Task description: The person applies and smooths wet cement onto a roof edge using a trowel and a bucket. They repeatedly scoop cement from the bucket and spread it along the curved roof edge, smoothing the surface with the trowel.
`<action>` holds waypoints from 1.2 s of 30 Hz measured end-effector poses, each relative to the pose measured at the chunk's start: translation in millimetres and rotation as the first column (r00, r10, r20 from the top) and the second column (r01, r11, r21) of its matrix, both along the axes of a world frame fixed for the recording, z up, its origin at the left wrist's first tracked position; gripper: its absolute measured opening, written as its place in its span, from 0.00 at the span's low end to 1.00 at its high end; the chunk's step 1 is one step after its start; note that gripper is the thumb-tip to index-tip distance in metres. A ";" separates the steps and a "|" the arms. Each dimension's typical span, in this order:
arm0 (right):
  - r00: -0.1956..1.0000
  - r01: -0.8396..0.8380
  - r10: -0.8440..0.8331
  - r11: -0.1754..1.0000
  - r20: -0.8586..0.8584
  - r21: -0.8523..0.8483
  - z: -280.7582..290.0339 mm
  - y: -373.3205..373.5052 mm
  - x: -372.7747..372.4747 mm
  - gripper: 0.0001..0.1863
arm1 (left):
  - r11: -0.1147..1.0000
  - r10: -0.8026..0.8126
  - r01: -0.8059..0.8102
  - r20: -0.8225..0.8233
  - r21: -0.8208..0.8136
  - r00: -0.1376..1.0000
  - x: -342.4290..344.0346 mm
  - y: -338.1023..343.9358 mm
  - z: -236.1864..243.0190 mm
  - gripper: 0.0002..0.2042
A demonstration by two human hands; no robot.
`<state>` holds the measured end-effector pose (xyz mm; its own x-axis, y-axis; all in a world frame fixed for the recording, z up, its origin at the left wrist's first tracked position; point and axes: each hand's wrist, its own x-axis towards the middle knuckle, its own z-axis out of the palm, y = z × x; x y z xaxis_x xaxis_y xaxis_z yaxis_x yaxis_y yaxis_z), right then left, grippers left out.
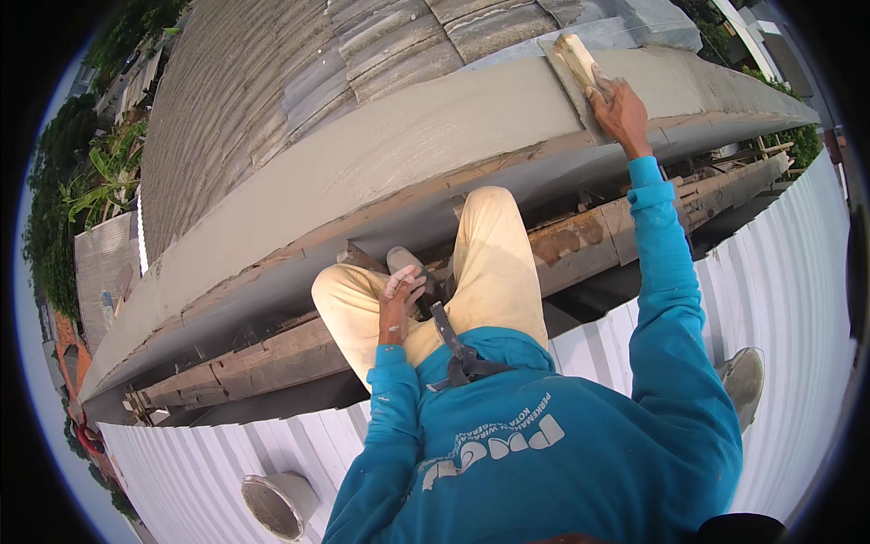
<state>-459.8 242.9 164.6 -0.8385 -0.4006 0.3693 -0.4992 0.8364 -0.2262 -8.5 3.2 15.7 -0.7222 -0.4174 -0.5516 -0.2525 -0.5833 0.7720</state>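
My right hand grips a pale wooden block on a long, cement-smeared board, a float-like tool, lying across the smooth grey cement band at its right part. My left hand is between my knees near the dark straps at my waist, fingers together and curled, dusted pale; whether they hold anything is hidden. Behind it shows a grey object, perhaps a shoe.
Grey roof tiles rise beyond the band. Below its edge runs a rough timber beam. White corrugated sheeting carries a bucket at lower left and a round container at right. Trees and neighbouring roofs line the left.
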 end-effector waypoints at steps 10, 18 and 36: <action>0.947 -0.296 0.308 0.946 0.087 -0.130 6.5 -172.0 163.4 0.24 | 0.999 0.040 -0.037 -0.086 0.035 0.995 -3.4 -1.9 5.2 0.18; 0.833 -0.494 0.543 0.818 0.107 -0.296 8.1 -298.5 295.4 0.20 | 0.996 0.083 -0.079 -0.139 0.035 0.987 -5.1 -4.6 -5.0 0.20; 0.972 0.137 -0.087 0.965 0.219 -0.222 44.8 -107.1 72.7 0.29 | 0.999 0.054 -0.053 -0.139 0.011 0.989 -7.6 -4.1 -3.0 0.20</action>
<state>-387.1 135.8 209.4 -0.9405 -0.2225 0.2566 -0.3274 0.7953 -0.5102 -16.2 -0.9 12.7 -0.7687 -0.4537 -0.4508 -0.1114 -0.5990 0.7930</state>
